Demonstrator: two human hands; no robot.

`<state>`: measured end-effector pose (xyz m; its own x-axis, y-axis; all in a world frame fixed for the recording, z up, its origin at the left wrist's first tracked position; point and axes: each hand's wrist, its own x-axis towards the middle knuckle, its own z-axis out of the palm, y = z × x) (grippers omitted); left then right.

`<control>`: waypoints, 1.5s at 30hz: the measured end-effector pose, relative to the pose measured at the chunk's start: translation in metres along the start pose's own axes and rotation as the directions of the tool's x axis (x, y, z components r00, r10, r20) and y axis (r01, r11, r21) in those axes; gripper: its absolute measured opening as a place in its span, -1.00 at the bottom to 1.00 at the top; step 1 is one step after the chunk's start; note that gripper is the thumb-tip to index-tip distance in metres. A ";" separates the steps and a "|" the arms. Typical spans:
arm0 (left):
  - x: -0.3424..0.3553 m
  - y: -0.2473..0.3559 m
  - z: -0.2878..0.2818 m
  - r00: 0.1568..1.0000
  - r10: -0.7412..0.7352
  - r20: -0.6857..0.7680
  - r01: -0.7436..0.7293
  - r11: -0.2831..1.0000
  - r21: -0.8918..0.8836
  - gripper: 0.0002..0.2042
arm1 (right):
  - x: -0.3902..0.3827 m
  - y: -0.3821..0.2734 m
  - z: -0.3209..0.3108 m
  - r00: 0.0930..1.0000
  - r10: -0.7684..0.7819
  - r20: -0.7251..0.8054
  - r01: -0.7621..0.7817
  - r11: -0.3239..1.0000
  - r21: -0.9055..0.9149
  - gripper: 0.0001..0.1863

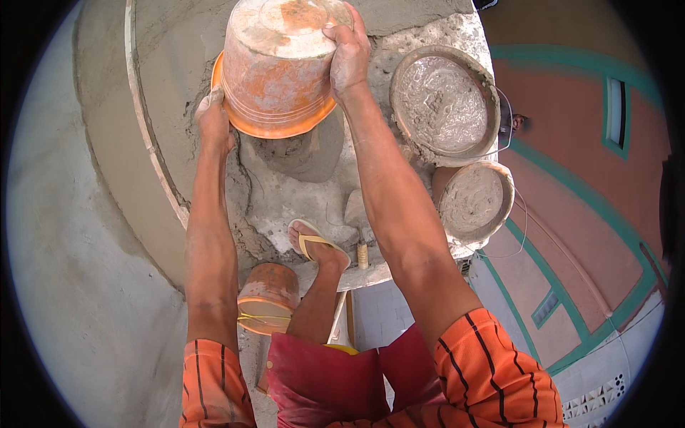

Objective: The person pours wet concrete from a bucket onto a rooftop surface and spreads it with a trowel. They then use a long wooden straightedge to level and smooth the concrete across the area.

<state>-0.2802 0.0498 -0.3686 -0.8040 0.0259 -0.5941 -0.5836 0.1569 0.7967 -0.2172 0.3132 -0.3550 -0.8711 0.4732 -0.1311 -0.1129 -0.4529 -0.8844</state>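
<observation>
An orange, cement-stained bucket (280, 75) is held upside down at the top of the head view, its base up. My left hand (212, 118) grips its rim on the left, and my right hand (346, 57) is closed on its right side near the base. Wet grey mortar (296, 158) lies in a heap just below the bucket, on a rough concrete surface (278, 192). A trowel (360, 242) with a pale handle lies near my sandaled foot (314, 246).
Two mortar-filled buckets (442, 100) (471, 200) stand along the right edge, beside a drop toward a pink-and-teal building (571, 200). Another person (518, 121) is partly visible beyond them. A long narrow strip (143, 114) runs along the left plaster. An orange bucket (271, 285) sits below my foot.
</observation>
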 end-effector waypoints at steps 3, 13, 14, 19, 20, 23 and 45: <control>-0.010 0.010 0.012 0.998 0.061 0.024 -0.059 0.996 -0.070 -0.66 | -0.028 -0.020 0.019 0.982 -0.187 -0.016 0.187 0.970 0.158 -0.08; 0.084 -0.003 0.036 0.998 0.065 -0.026 -0.034 0.772 0.635 -0.69 | -0.026 0.034 0.014 0.927 -0.084 -0.366 0.103 0.994 0.033 -0.27; 0.075 0.023 0.054 0.993 0.102 0.051 -0.114 0.893 0.435 -0.69 | -0.025 0.022 -0.008 0.948 -0.038 -0.316 0.099 0.978 0.181 -0.31; 0.038 -0.022 0.048 0.994 0.106 0.001 -0.096 0.890 0.447 -0.64 | -0.056 0.028 0.000 0.861 -0.304 -0.407 0.135 0.909 -0.394 -0.20; 0.039 -0.036 0.044 0.995 0.092 -0.039 -0.048 0.783 0.620 -0.65 | -0.056 0.047 -0.018 0.860 -0.075 -0.504 -0.054 0.970 -0.236 -0.21; 0.037 -0.014 0.025 0.990 0.069 0.122 -0.110 0.925 0.364 -0.67 | -0.069 0.032 -0.035 0.893 0.176 -0.414 -0.091 0.972 0.218 -0.28; -0.413 0.121 0.081 0.827 -0.080 0.557 -0.533 0.207 0.821 -0.66 | -0.338 -0.235 0.065 0.557 0.580 -0.595 -0.611 0.771 0.179 -0.37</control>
<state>-0.0099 0.1379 -0.0359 -0.5551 0.5585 -0.6164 0.4008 0.8289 0.3901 0.0727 0.2103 -0.0737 -0.2664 0.4502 -0.8523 0.3600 -0.7738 -0.5213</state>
